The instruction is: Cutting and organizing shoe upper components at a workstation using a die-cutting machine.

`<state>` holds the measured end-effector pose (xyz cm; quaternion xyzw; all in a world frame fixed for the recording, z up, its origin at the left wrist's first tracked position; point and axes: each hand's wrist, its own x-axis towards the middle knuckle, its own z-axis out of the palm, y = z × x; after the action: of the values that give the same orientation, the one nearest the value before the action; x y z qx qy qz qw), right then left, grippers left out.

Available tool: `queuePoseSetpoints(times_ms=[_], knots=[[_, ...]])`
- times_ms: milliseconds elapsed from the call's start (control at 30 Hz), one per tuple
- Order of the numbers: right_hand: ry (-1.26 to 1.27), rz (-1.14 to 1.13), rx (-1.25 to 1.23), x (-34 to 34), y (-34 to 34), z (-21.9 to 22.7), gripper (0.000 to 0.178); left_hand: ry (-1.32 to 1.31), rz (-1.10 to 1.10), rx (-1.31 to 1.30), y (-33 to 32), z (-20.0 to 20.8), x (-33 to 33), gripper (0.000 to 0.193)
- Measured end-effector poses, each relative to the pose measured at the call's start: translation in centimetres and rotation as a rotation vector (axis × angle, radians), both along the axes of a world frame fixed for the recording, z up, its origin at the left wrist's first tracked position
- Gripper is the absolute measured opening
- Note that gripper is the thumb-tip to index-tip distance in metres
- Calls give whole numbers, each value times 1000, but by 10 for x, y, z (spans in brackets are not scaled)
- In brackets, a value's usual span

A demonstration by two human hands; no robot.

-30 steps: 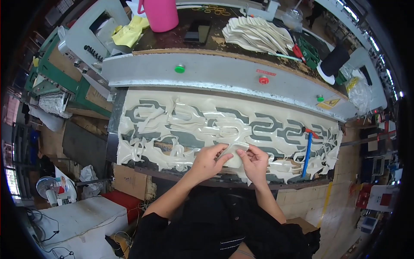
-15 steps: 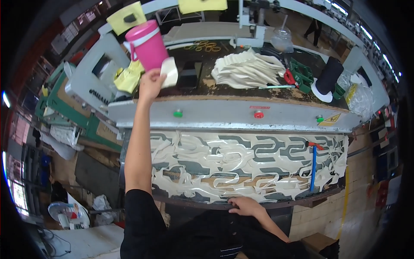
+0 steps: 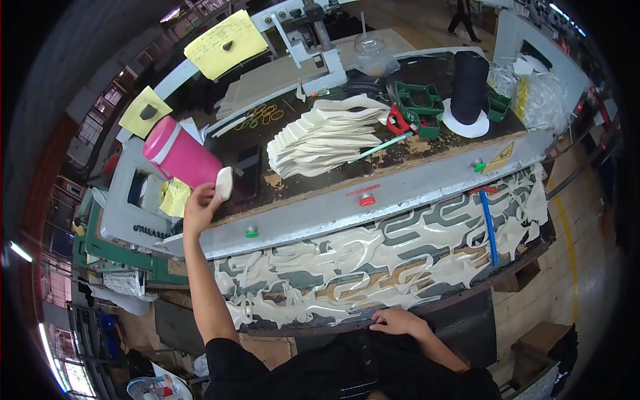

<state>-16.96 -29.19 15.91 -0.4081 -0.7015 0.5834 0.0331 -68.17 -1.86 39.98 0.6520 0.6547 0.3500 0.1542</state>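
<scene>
Fingers of my left hand [image 3: 199, 208] pinch a small cream piece [image 3: 224, 182] just beside the pink jug [image 3: 180, 157] on the dark surface [image 3: 413, 150]; my right hand [image 3: 399, 323] rests, fingers spread flat, holding nothing, on the near edge by cream cut-outs [image 3: 347, 263].

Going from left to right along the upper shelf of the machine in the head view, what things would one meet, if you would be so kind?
Pink bottle → left hand holding a cream piece → fanned stack of cream cut pieces → green tray → black thread cone → clear plastic bags.
</scene>
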Motion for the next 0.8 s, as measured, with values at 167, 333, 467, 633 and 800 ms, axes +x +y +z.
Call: queuePoseSetpoints(times_ms=[167,333,467,633,800], knots=[[86,66,12,3,53,-17,45,248,-9,49,25,-10,-21,36],[211,-147,11,26,70,-36,43,467,63,501,6,-19,61,30],[-136,-330,334,71,74,-15,38,159,-232,134,-115,-130,160,10],[38,-345,352,106,66,-25,33,68,-463,-545,-218,-240,258,39],[-422,-1122,811,190,123,-43,31,80,-245,-284,-266,-275,270,39]])
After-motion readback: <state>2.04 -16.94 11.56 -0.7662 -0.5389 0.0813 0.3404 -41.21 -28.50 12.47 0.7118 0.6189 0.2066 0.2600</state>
